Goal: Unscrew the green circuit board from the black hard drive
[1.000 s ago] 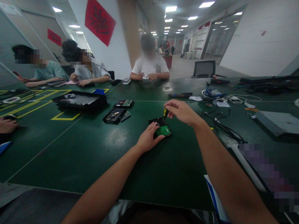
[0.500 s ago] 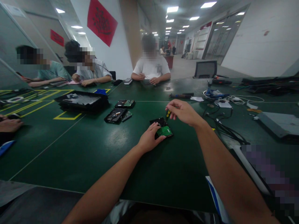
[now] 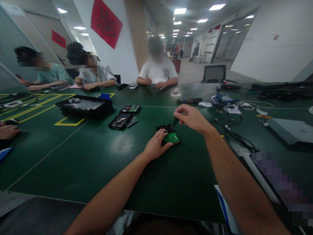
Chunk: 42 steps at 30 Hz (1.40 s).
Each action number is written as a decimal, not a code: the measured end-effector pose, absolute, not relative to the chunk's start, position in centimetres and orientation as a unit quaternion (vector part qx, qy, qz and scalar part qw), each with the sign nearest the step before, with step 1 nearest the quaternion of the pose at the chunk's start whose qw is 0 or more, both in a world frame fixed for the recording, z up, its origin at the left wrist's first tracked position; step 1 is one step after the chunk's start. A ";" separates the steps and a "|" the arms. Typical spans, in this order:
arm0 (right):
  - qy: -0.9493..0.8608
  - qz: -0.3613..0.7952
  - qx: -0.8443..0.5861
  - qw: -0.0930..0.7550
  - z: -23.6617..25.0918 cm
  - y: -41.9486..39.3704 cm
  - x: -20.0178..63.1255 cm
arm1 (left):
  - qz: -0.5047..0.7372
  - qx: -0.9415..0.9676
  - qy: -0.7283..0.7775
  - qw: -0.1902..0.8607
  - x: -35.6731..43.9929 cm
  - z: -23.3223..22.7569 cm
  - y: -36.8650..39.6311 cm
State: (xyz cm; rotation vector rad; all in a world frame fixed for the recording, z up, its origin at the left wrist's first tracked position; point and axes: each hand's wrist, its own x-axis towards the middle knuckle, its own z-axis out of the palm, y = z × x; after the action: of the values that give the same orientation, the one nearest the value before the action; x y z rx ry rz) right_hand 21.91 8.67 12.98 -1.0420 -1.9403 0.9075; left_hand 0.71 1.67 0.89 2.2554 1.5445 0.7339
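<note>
A black hard drive with a green circuit board lies on the green table, in the middle of the head view. My left hand steadies it, fingers over the near left side and thumb along the near edge. Above its far right side, my right hand pinches a small screwdriver, which points down at the drive. The screwdriver's tip is too small to make out against the dark casing.
Left of the drive lie two more hard drives and a loose circuit board. Farther left stands a black tray. Cables, a grey metal box and a dark-handled tool lie rightward. Other people sit around the table.
The screwdriver has turned in my right fingers: its yellow marking showed before and now the handle looks dark. My left hand keeps its place on the hard drive.
</note>
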 end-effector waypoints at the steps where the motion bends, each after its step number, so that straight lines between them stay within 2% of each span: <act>1: -0.753 0.370 -0.398 0.371 12.9 8.7 21.9 | 0.256 0.787 0.539 0.156 0.7 0.9 1.7; 4: -0.745 0.400 -0.386 0.369 12.9 8.9 21.8 | 0.256 0.787 0.539 0.155 0.7 0.9 1.7; 12: -0.750 0.339 -0.428 0.373 12.9 8.9 22.0 | 0.254 0.789 0.537 0.153 0.6 0.6 1.8; 21: -0.742 0.423 -0.376 0.359 12.9 8.8 21.8 | 0.254 0.790 0.539 0.147 0.7 0.5 1.9; 28: -0.766 0.344 -0.408 0.359 13.1 8.7 21.9 | 0.249 0.790 0.542 0.144 0.7 0.5 1.8; 38: -0.747 0.417 -0.370 0.363 12.9 8.7 21.7 | 0.254 0.793 0.536 0.140 0.7 0.6 1.8; 42: -0.761 0.386 -0.377 0.359 12.9 8.8 21.8 | 0.253 0.793 0.535 0.142 0.7 0.6 1.8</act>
State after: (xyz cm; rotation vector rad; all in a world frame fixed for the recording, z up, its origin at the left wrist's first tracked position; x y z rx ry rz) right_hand 21.79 8.79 12.94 -0.9725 -1.9639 0.9958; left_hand 0.68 1.78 0.64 2.2888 1.5444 0.7292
